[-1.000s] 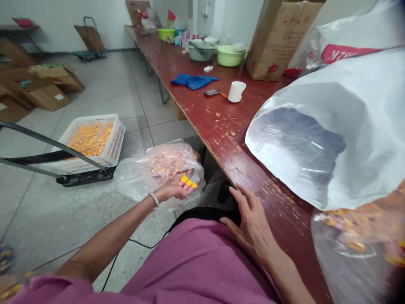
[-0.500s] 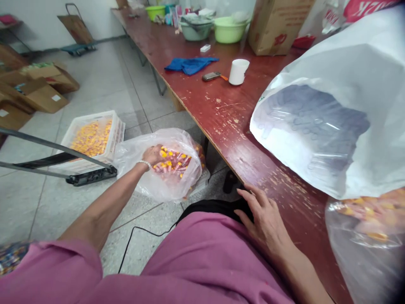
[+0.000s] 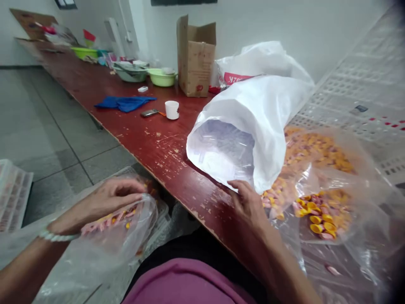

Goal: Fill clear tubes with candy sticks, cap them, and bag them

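Note:
My left hand (image 3: 118,196) is over the mouth of a clear plastic bag (image 3: 139,236) beside the table edge. Its fingers and thumb are apart, slightly blurred, and I see nothing held in them. Pink and yellow small pieces (image 3: 110,221) fill that bag, just below the hand. At the table edge my right hand (image 3: 248,202) has its fingers loosely bent and apart. Its fingertips are at the lower rim of a white sack (image 3: 268,101), whose mouth faces me with clear plastic inside; whether they touch it I cannot tell.
On the red table (image 3: 148,150) are a white mug (image 3: 172,110), a blue cloth (image 3: 125,103), a phone-like object (image 3: 148,113) and a cardboard box (image 3: 198,63). At right, a plastic bag of yellow-and-pink pieces (image 3: 322,219) lies against a white perforated crate (image 3: 363,93).
The view has turned right and up. My left hand has come out from inside the bag to above its mouth. My right hand has moved forward to the white sack's rim.

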{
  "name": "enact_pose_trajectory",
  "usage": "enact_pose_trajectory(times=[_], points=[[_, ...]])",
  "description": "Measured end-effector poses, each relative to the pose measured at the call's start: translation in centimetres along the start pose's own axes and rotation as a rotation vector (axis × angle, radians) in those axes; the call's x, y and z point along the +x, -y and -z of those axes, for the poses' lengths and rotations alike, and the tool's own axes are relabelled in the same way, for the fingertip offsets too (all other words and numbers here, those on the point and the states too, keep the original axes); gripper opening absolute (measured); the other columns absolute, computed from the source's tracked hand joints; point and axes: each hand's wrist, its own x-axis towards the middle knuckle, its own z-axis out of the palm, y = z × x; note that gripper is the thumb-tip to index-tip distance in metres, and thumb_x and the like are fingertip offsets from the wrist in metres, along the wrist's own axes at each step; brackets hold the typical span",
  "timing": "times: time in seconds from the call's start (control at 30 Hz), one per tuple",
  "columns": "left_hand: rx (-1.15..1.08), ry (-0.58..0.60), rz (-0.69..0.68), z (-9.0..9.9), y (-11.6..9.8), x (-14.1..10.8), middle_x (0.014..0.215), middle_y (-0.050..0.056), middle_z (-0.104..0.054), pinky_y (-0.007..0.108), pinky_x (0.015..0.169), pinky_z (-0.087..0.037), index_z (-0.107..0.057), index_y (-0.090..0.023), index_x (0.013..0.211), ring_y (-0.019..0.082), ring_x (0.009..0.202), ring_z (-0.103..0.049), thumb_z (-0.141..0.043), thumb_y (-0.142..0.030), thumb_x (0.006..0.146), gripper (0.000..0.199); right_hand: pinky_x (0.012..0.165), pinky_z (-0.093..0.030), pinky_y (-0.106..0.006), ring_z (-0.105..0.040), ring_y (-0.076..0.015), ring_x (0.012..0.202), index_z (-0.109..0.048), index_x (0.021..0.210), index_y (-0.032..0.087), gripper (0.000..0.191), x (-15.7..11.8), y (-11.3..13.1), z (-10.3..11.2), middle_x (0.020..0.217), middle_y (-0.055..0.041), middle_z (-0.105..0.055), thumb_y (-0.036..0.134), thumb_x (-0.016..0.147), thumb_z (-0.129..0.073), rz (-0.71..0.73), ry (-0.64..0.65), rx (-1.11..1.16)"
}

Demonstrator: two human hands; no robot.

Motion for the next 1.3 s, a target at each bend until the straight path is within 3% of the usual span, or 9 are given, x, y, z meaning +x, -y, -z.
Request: enact_pose_trajectory(times=[0.17,0.27,0.33,0.47,0.67,0.87,1.07,1.17,1.3], points=[[0.247,-0.096,-0.394,-5.8,-7.3,9.9,0.104,0.005,-0.069,0.028,0.083,-0.049,-0.066,-0.018,0.102,0.019,0.093,-0.063,-0.049,-0.02,0.079,0.029,0.081,-0.049,-0.036,-0.058,-0.0244,0.098,-0.058,0.108,0.009,0.039,4.9,-7.1,-0.7,0.103,-0.0153,-0.062,0.0,0.075,-0.04,-0.185,0.064,-0.365],[0.609,-0.2,-0.303,-8.9,-8.9,16.9,0.108,0.01,-0.067,0.031,0.091,-0.045,-0.062,-0.015,0.11,0.022,0.102,-0.06,-0.044,-0.008,0.076,0.039,0.076,-0.047,-0.036,-0.056,-0.0265,0.093,-0.061,0.104,0.008,0.041,5.6,-9.0,-0.8,0.098,-0.0169,-0.061,-0.002,0.069,-0.042,-0.209,0.121,-0.422],[0.691,-0.237,-0.238,-10.2,-9.4,20.7,0.107,0.015,-0.065,0.035,0.091,-0.045,-0.06,-0.011,0.114,0.026,0.103,-0.06,-0.043,-0.007,0.077,0.041,0.078,-0.045,-0.035,-0.053,-0.026,0.092,-0.062,0.1,0.011,0.04,5.3,-9.3,-0.5,0.097,-0.0151,-0.06,-0.002,0.068,-0.044,-0.193,0.179,-0.45],[0.791,-0.204,-0.192,-10.9,-9.3,25.4,0.109,0.017,-0.061,0.038,0.086,-0.046,-0.061,-0.015,0.113,0.029,0.103,-0.058,-0.046,-0.007,0.076,0.041,0.085,-0.039,-0.033,-0.048,-0.0248,0.099,-0.058,0.111,0.012,0.043,5.0,-9.2,0.2,0.106,-0.0131,-0.058,0.001,0.071,-0.044,-0.167,0.368,-0.527],[0.942,-0.037,-0.342,-9.3,-7.8,26.9,0.106,0.011,-0.057,0.035,0.081,-0.045,-0.067,-0.022,0.1,0.025,0.097,-0.056,-0.048,-0.011,0.078,0.032,0.084,-0.037,-0.031,-0.047,-0.0249,0.102,-0.05,0.123,0.015,0.051,6.1,-9.0,0.5,0.12,-0.0108,-0.055,0.005,0.073,-0.046,-0.226,0.486,-0.531],[0.971,-0.097,-0.445,-8.0,-8.0,25.7,0.113,0.017,-0.055,0.041,0.092,-0.037,-0.064,-0.014,0.101,0.029,0.111,-0.046,-0.044,-0.009,0.077,0.032,0.084,-0.037,-0.031,-0.047,-0.0252,0.102,-0.051,0.122,0.016,0.053,6.4,-9.3,0.3,0.118,-0.0105,-0.056,0.005,0.071,-0.048,-0.236,0.501,-0.53],[0.859,-0.12,-0.287,-9.1,-9.1,25.3,0.088,0.014,-0.067,0.032,0.074,-0.044,-0.063,-0.012,0.097,0.025,0.085,-0.061,-0.044,-0.027,0.08,0.031,0.084,-0.038,-0.033,-0.046,-0.0277,0.106,-0.054,0.118,0.014,0.047,6.4,-9.2,0.4,0.113,-0.0142,-0.057,0.007,0.072,-0.049,-0.273,0.471,-0.506],[0.782,-0.046,-0.156,-10.4,-9.0,25.6,0.076,0.013,-0.067,0.029,0.065,-0.043,-0.065,-0.014,0.076,0.026,0.076,-0.062,-0.06,-0.045,0.067,0.033,0.082,-0.039,-0.033,-0.05,-0.0286,0.103,-0.055,0.116,0.011,0.043,6.5,-9.3,0.5,0.109,-0.0169,-0.059,0.01,0.073,-0.052,-0.309,0.466,-0.483],[0.649,0.03,-0.084,-11.2,-8.9,25.2,0.066,0.008,-0.063,0.028,0.057,-0.039,-0.061,-0.015,0.063,0.024,0.069,-0.06,-0.067,-0.04,0.056,0.027,0.075,-0.04,-0.031,-0.055,-0.0267,0.092,-0.06,0.11,0.012,0.037,6.5,-9.7,0.8,0.1,-0.0146,-0.064,0.017,0.073,-0.056,-0.319,0.455,-0.446]])
